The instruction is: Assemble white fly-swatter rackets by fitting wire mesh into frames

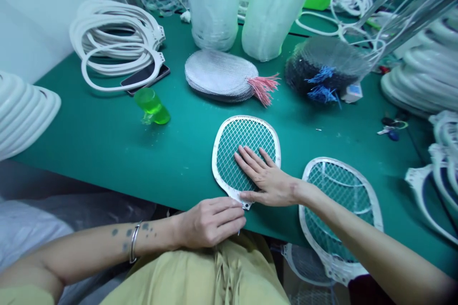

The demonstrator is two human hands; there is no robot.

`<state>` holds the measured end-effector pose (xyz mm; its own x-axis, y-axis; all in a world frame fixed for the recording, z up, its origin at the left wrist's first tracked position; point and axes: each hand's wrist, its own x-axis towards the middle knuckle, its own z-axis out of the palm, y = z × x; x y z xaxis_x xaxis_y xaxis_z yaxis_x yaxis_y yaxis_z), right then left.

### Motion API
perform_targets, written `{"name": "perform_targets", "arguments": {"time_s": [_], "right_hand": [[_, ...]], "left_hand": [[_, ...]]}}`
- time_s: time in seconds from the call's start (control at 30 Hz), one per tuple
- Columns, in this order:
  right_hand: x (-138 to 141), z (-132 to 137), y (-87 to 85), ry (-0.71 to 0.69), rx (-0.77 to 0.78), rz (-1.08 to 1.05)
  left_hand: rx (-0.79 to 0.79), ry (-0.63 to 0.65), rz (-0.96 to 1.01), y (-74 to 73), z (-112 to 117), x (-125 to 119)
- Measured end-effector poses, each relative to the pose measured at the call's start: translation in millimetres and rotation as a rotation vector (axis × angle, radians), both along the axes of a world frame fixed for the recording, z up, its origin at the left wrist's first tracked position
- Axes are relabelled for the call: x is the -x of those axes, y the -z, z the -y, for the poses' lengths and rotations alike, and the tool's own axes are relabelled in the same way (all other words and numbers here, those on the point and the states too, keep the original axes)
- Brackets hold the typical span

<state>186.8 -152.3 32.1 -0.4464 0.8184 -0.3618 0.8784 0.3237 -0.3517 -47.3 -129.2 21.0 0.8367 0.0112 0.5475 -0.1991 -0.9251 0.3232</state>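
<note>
A white mosquito-swatter frame with a metal mesh point(229, 152) lies on the green table near its front edge. My right hand point(263, 176) rests flat on the mesh, fingers spread, thumb by the frame's neck. At that neck my left hand point(214, 221) is closed in a pinch. A thin bluish tip pokes out below its fingers; what they hold is mostly hidden. Just right, a second swatter frame point(308, 214) with mesh lies partly under my right forearm. Behind are a stack of silvery mesh panels point(218, 74) with red wires and a dark mesh stack point(304, 64) with blue wires.
White oval frames point(107, 24) lie over a phone point(145, 78) at back left. A green cup point(152, 107) stands nearer. More frame stacks point(25, 114) flank the table. Two plastic-wrapped bundles point(214, 5) stand at the back; keys point(391, 128) lie at right.
</note>
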Motion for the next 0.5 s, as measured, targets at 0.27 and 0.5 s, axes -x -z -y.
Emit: {"name": "perform_targets", "arguments": {"time_s": [0.27,0.5], "right_hand": [[-0.8,0.6,3.0,0.01,-0.018,-0.012],[-1.3,0.2,1.6,-0.001,0.016,-0.017]], "left_hand": [[0.001,-0.03,0.051,3.8,7.8,-11.2],[-0.069,0.064,-0.1,3.3,1.1,-8.2]]}}
